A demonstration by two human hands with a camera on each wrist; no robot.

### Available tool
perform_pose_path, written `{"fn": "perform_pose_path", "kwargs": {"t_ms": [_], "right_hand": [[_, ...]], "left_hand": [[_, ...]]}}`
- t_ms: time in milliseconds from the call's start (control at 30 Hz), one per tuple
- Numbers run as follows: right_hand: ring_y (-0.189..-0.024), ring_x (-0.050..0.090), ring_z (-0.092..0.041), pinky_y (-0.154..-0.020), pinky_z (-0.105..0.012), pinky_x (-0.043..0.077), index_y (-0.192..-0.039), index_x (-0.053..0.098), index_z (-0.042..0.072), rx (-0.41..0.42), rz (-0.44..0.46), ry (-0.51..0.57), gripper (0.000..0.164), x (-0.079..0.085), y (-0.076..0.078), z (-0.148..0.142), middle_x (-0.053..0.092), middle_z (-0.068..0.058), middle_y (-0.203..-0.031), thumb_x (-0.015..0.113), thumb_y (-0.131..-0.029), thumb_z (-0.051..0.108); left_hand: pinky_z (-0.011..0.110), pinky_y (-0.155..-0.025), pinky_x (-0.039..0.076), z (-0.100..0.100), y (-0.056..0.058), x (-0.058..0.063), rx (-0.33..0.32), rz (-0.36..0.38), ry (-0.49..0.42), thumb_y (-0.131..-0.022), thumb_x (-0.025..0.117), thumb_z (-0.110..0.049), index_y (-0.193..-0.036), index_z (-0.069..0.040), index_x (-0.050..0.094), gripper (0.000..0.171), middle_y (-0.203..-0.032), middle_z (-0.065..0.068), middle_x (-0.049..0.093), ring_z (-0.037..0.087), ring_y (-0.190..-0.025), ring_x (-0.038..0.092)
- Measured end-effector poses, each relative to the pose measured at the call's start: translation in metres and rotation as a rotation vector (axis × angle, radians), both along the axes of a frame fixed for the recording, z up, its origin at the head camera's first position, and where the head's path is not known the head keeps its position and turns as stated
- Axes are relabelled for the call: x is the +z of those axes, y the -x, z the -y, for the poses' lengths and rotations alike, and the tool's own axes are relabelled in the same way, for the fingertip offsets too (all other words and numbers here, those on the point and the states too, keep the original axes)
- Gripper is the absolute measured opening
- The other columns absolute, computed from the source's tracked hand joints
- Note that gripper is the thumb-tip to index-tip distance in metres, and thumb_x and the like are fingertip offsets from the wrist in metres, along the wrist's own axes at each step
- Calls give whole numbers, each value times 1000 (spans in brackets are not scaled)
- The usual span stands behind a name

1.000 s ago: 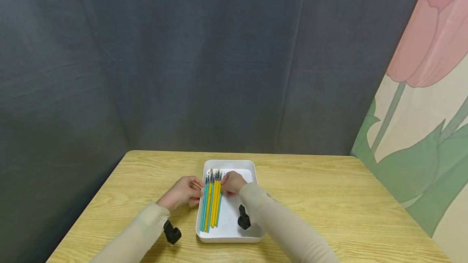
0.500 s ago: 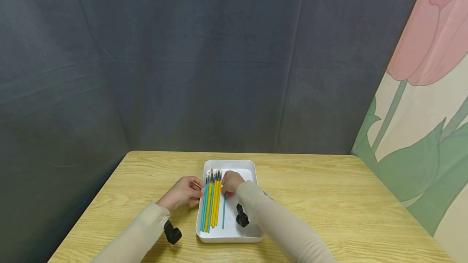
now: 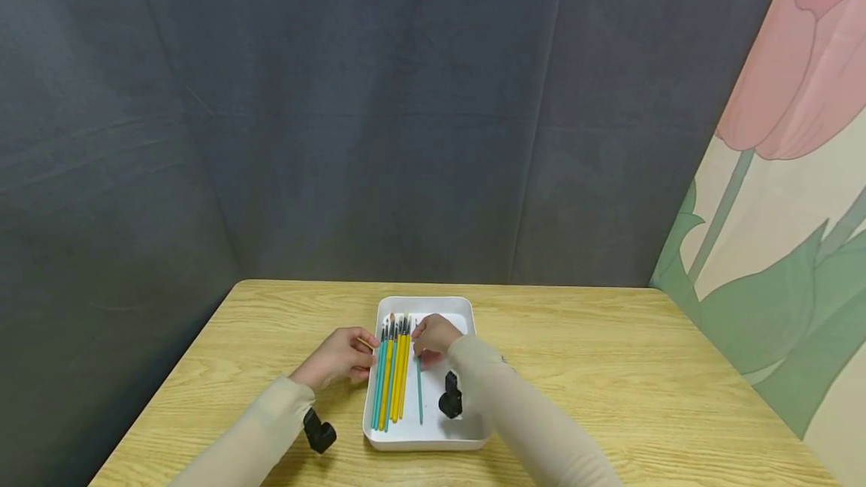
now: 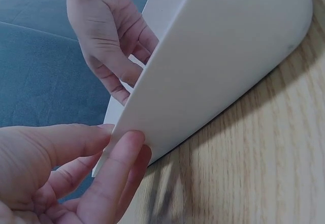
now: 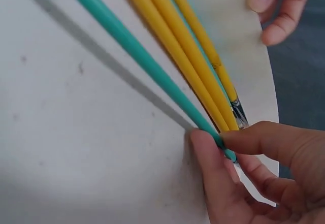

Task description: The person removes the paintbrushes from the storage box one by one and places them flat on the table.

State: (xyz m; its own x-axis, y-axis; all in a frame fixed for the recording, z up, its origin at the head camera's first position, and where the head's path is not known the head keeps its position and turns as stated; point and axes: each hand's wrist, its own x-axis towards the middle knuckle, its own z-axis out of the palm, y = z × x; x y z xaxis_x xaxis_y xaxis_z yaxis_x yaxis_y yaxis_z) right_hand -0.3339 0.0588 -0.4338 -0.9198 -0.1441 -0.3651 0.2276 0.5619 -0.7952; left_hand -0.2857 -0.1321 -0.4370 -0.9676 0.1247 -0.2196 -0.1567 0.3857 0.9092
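Observation:
My right hand (image 3: 433, 338) is inside the white tray (image 3: 425, 445) and pinches a teal paintbrush (image 5: 139, 61) between thumb and fingers, close to its ferrule. The handle slopes over the tray floor and casts a shadow there. A row of yellow paintbrushes (image 3: 397, 378) and teal paintbrushes (image 3: 375, 389) lies along the tray's left side, bristles toward the far end. On the left, my left hand (image 3: 340, 355) holds the tray's side wall, thumb at the rim and fingers against the outside, as the left wrist view shows. The held brush's bristles are mostly hidden by my right hand.
The tray stands on a light wooden table (image 3: 575, 367). Behind the table hangs a dark grey curtain (image 3: 406, 134). To the right is a panel with a tulip print (image 3: 778, 171). Small dark specks dot the tray floor.
My right hand has drawn the teal paintbrush away from the row, to the right, leaving a gap beside the yellow ones. My left hand has stayed at the tray's wall.

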Motion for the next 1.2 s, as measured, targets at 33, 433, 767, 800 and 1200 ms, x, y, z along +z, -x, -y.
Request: {"fn": "perform_pose_path", "kwargs": {"t_ms": [33, 433, 767, 800, 1200], "right_hand": [[-51, 58, -17, -54, -29, 57, -92, 60, 0, -8, 16, 20, 19, 0, 0, -1, 57, -9, -72, 68, -78, -10], [-71, 60, -13, -76, -36, 59, -123, 58, -1, -4, 75, 329, 37, 11, 6, -27, 61, -7, -85, 61, -86, -5], [-90, 59, -16, -83, -33, 57, -137, 48, 1, 23, 22, 506, 42, 42, 6, -75, 56, -13, -120, 56, -95, 3], [-91, 59, -15, -83, -32, 57, -138, 47, 1, 32, 18, 523, 43, 44, 6, -82, 55, -13, -122, 55, -96, 3], [-94, 64, -14, -82, -30, 57, -141, 38, -4, 45, -23, 473, 47, 26, 2, -157, 55, -10, -120, 54, -97, 3]], "left_hand": [[29, -58, 56, 0, 0, 0, 1, 1, 0, -85, 66, 5, -106, 3, 60, 22, -89, 13, 56, 19, -70, 58], [28, -57, 55, 2, -1, -2, -10, -9, -12, -86, 66, 5, -107, 4, 59, 22, -89, 13, 56, 19, -68, 59], [28, -58, 56, 2, 0, -1, -4, -10, -19, -86, 66, 5, -106, 3, 60, 21, -89, 12, 56, 19, -70, 60], [29, -58, 56, 2, -1, -1, -2, -11, -19, -86, 66, 5, -106, 3, 60, 21, -88, 13, 56, 19, -70, 60], [29, -60, 56, 2, -1, -3, -12, -14, -13, -86, 67, 3, -108, 3, 59, 23, -89, 13, 55, 19, -70, 59]]}}
